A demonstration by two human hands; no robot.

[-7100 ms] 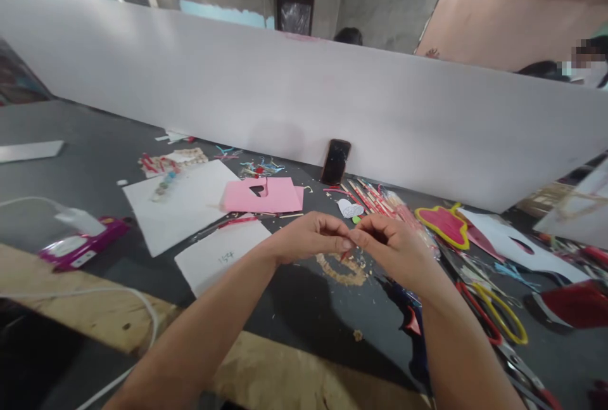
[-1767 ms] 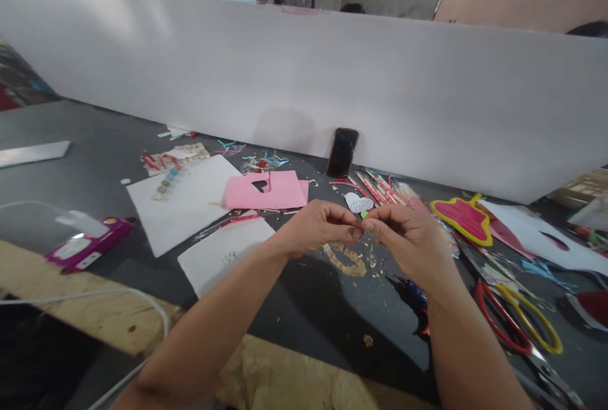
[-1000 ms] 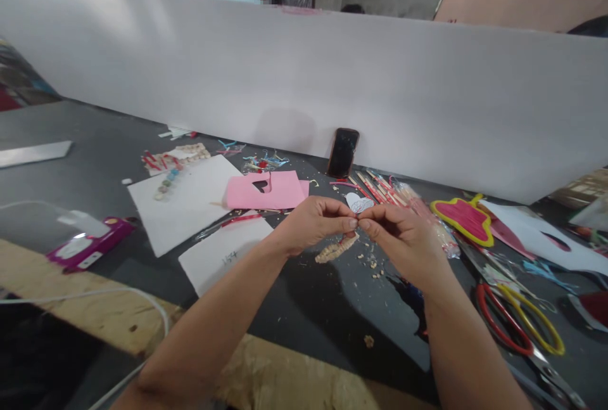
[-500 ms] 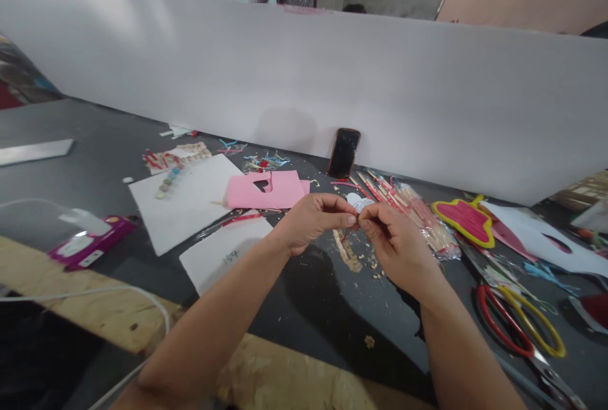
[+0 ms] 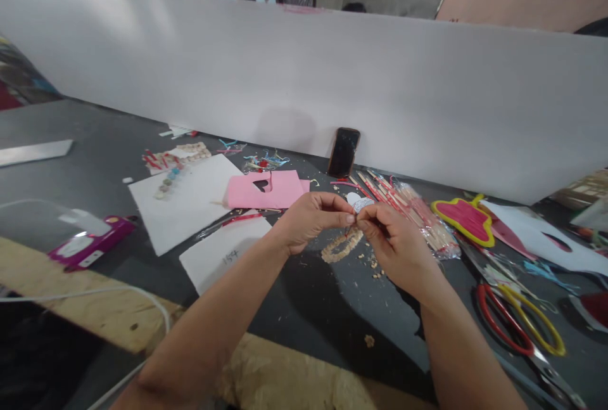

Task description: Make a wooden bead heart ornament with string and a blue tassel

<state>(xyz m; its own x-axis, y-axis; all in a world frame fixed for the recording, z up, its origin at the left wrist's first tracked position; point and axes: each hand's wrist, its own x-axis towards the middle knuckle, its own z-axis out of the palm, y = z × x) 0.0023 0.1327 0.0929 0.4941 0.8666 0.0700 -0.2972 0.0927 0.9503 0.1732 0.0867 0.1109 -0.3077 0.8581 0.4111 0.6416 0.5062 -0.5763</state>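
Observation:
Fingertip to fingertip, my left hand (image 5: 317, 217) and my right hand (image 5: 392, 239) are closed in pinches over the dark table. A loop of small beige beads (image 5: 336, 251) hangs just below them, apparently by a thin reddish thread pinched between the fingers. The exact grip on the thread is hidden by the fingertips. Small loose beige beads (image 5: 377, 274) lie scattered on the table under my right hand. Behind the fingers sits a white piece with dark markings (image 5: 361, 203), partly covered by my hands.
A phone (image 5: 344, 151) leans on the white partition (image 5: 304, 80). Pink felt (image 5: 285, 191) and white sheets (image 5: 232, 242) lie left, beyond a purple power strip (image 5: 92, 242). Wrapped sticks (image 5: 413, 213), a pink-and-yellow cutout (image 5: 465, 220) and scissors (image 5: 506, 321) are right.
The beaded loop has swung and turned, from a narrow hanging shape to a wider oval, slightly left. Both hands stay almost in place, fingertips still together.

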